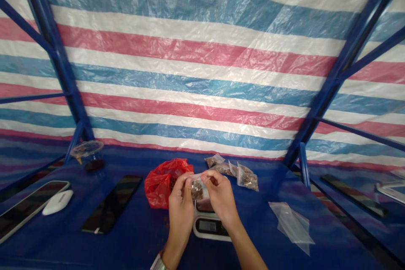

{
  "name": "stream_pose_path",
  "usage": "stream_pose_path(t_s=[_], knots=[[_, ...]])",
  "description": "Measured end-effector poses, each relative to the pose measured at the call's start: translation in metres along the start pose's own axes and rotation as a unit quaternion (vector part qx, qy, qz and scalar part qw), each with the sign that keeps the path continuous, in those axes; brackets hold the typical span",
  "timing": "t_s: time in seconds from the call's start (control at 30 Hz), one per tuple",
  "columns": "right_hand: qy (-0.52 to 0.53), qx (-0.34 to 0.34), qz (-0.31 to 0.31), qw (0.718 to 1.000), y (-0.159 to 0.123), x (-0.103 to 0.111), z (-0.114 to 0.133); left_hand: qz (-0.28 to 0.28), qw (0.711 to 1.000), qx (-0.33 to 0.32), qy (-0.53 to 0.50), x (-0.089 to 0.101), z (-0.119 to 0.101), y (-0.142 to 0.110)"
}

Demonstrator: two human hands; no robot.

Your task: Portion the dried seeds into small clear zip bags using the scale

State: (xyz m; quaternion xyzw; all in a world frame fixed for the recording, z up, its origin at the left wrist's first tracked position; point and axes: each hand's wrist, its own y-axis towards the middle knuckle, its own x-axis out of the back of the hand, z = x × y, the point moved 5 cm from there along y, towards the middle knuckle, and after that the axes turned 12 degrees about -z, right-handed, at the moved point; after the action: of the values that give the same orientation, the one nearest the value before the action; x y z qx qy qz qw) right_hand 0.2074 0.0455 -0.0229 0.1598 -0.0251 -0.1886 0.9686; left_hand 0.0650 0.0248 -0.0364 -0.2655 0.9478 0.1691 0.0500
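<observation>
Both hands pinch the top edge of a small clear zip bag (197,190) partly filled with brown bits. My left hand (182,200) grips its left side, fingers closed. At the right end of the same edge, my right hand (220,196) presses thumb and fingers together. Below the hands sits a digital kitchen scale (211,227), its display reading about 0.0 and its platform partly hidden. An open red plastic bag (161,183) with dark contents lies just left of my left hand. Behind my right hand rest several filled zip bags (247,177).
Flat unfilled zip bags (292,223) lie on the blue table at the right. To the left are a black phone (112,204), a white case (58,202), another phone (28,209) and a plastic cup (94,158) with dark liquid. Blue metal posts (61,67) and striped sheeting stand behind.
</observation>
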Motion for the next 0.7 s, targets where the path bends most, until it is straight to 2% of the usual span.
stream_pose_path(t_s=[0.17, 0.4, 0.6, 0.7], knots=[[-0.009, -0.016, 0.025, 1.0, -0.003, -0.006, 0.004, -0.001, 1.0, -0.002, -0.009, 0.008, -0.001, 0.004], [0.002, -0.006, 0.015, 1.0, -0.008, -0.011, 0.007, 0.008, 0.999, -0.033, 0.016, 0.012, 0.002, 0.002], [-0.036, 0.027, -0.02, 0.999, -0.006, 0.003, 0.003, 0.047, 0.997, -0.045, 0.033, 0.006, 0.006, -0.003], [-0.055, 0.041, -0.019, 0.997, -0.006, 0.01, 0.004, 0.071, 0.996, -0.04, 0.044, 0.003, 0.005, -0.006]])
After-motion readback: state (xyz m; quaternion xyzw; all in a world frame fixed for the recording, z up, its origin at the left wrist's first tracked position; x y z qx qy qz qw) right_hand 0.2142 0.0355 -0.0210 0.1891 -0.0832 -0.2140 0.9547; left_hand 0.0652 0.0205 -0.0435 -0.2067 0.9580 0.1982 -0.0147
